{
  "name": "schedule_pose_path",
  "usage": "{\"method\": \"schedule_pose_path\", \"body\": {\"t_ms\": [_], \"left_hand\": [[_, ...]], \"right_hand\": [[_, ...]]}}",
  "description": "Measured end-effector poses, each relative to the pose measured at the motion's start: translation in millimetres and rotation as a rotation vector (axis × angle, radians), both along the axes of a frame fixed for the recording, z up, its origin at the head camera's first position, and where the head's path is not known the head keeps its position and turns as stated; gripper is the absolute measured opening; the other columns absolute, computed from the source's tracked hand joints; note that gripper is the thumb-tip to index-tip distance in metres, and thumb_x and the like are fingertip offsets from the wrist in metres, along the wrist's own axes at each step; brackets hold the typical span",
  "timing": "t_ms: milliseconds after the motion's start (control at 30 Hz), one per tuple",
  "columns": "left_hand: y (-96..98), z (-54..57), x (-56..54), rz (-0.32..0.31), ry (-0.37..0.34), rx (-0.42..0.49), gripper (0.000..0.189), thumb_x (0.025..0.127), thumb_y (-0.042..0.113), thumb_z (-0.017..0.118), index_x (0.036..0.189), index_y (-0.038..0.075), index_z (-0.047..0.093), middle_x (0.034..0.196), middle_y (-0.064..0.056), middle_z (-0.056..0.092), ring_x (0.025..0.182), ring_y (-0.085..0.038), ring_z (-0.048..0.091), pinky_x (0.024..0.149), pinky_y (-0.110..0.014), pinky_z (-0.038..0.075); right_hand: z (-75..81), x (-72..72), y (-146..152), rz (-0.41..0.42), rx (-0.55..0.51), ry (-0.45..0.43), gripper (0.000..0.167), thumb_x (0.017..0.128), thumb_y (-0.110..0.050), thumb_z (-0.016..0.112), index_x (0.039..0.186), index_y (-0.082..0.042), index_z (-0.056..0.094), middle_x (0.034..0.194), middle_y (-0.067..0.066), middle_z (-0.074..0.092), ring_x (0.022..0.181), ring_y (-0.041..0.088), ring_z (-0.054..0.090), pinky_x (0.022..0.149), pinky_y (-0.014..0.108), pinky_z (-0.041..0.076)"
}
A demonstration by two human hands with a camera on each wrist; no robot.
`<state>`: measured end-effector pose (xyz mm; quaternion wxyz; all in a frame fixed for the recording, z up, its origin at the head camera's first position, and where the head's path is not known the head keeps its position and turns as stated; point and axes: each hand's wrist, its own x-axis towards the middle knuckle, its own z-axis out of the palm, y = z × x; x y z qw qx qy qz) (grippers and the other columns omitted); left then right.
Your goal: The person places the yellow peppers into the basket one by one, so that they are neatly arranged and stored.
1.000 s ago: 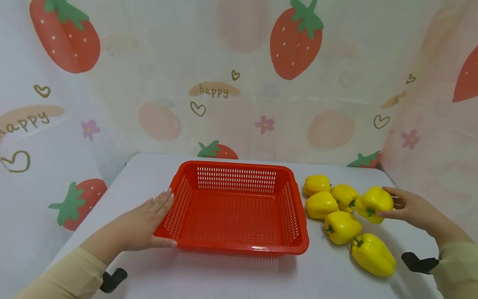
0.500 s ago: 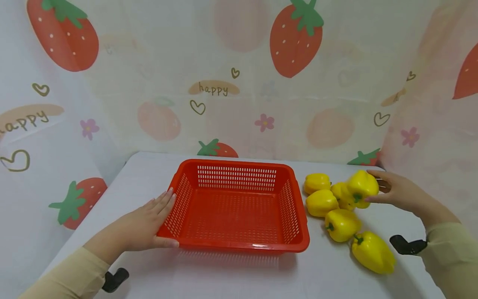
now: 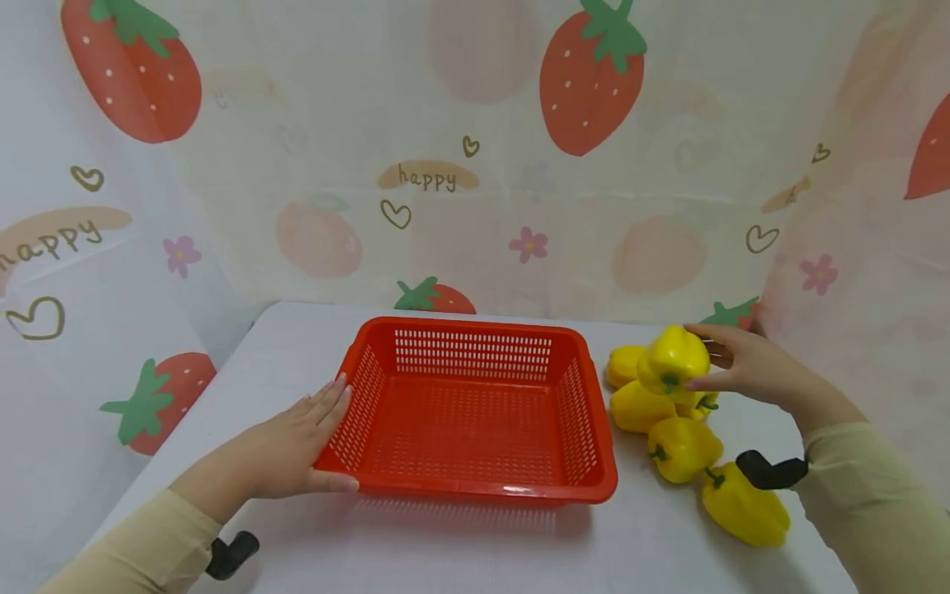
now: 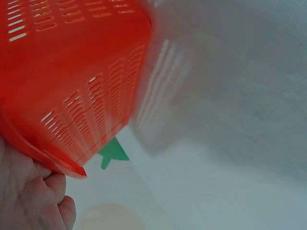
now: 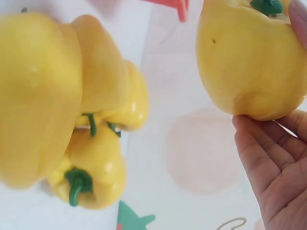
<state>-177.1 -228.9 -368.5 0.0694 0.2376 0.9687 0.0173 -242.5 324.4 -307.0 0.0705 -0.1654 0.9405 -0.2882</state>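
“Watching the head view from my end, I see a red rectangular plastic basket with slotted walls [image 3: 482, 493] on a white-covered table [image 3: 416, 557]. What do you make of the hands?”

“I see the left hand [image 3: 293, 445] opened out along the basket's left side, fingers nearly straight, thumb on the near rim. The right hand [image 3: 764, 367] is part-way open, thumb and fingers holding a glossy yellow bell pepper with a green stem [image 3: 674, 359], to the right of the basket.”

“And the rest of that side?”

“Five more yellow bell peppers [image 3: 685, 450] lie in a group right of the basket. The held pepper overlaps the back ones in my view. Behind the table I have a pale cloth backdrop printed with strawberries [image 3: 497, 124].”

“Your left wrist view?”

“The basket's outer walls fill my upper left, and the left hand touches the rim at lower left. I cannot tell how firmly it presses.”

“Right wrist?”

“I get the held pepper at upper right, fingertips against its lower side, thumb at the picture's edge. A gap separates it from the grouped peppers on the left, and a red strip of basket shows at the top.”
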Motion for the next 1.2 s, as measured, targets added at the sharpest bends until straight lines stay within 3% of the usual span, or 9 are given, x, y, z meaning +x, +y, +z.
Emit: {"method": "schedule_pose_path", "body": {"t_ms": [233,533,833,1200], "left_hand": [[0.3,1.6,-0.2,0.001,0.002,-0.008,0.116,0.066,0.08,0.047,0.145,0.002,0.014,0.152,-0.016,0.008,0.138,-0.034,0.013,0.107,-0.052,0.021],[0.0,0.7,-2.7,-0.02,0.025,-0.013,0.115,0.068,0.079,0.048,0.145,0.001,0.013,0.152,-0.017,0.008,0.138,-0.033,0.013,0.107,-0.051,0.021],[1.0,1.2,-0.6,-0.003,-0.013,0.009,0.116,0.067,0.077,0.051,0.145,0.001,0.014,0.152,-0.016,0.009,0.137,-0.035,0.014,0.106,-0.053,0.022],[-1.3,-3.5,-1.6,-0.016,0.01,0.005,0.119,0.065,0.084,0.041,0.146,0.001,0.012,0.152,-0.017,0.007,0.137,-0.034,0.014,0.108,-0.05,0.02]], "right_hand": [[6.0,-6.8,-24,0.012,-0.014,-0.003,0.09,0.075,-0.046,0.071,0.143,-0.008,0.027,0.144,0.018,0.031,0.125,0.04,0.038,0.099,0.054,0.033],[9.8,-22.0,-55,0.107,-0.103,0.011,0.091,0.073,-0.039,0.075,0.142,-0.003,0.028,0.143,0.016,0.032,0.126,0.036,0.038,0.102,0.049,0.032],[8.5,-32.1,-87,0.169,-0.114,0.015,0.09,0.072,-0.039,0.076,0.141,-0.002,0.03,0.141,0.014,0.037,0.125,0.033,0.04,0.102,0.045,0.034],[3.2,-34.4,-127,0.198,-0.123,-0.029,0.092,0.069,-0.039,0.079,0.141,-0.005,0.032,0.138,0.009,0.04,0.123,0.029,0.043,0.102,0.044,0.035]]}}
